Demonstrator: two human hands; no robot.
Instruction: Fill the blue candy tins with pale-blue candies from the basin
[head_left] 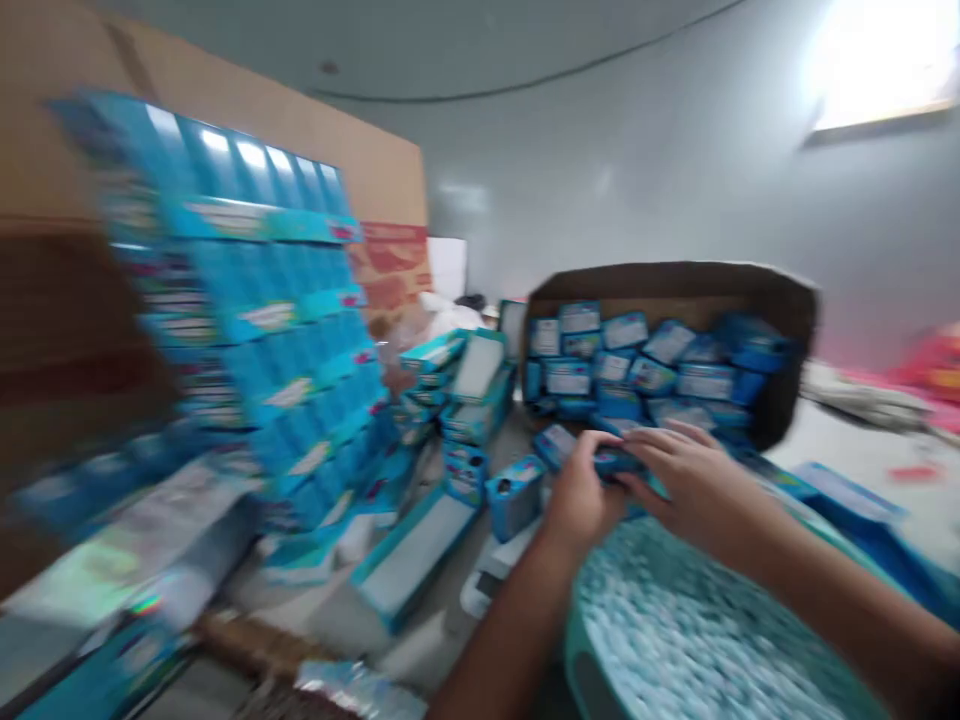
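My left hand (pixel 586 492) and my right hand (pixel 679 470) come together above the near side of a teal tub (pixel 581 650). Between my fingers is a small blue box (pixel 615 461), mostly covered by them and blurred. Both hands are closed around it, left fingers on its near side and right fingers over its top and far side. The tub below my right forearm is filled with small pale blue pieces (pixel 697 630), too blurred to name. Just left of my left hand stands another small blue box (pixel 517 497).
A cardboard carton (pixel 667 280) tipped toward me holds many small blue boxes. Stacked blue display trays (pixel 292 320) rise at the left before a large cardboard box (pixel 386 180). Long blue-and-white cartons (pixel 420 555) lie in the middle. Flat blue packaging (pixel 855 505) rests at right.
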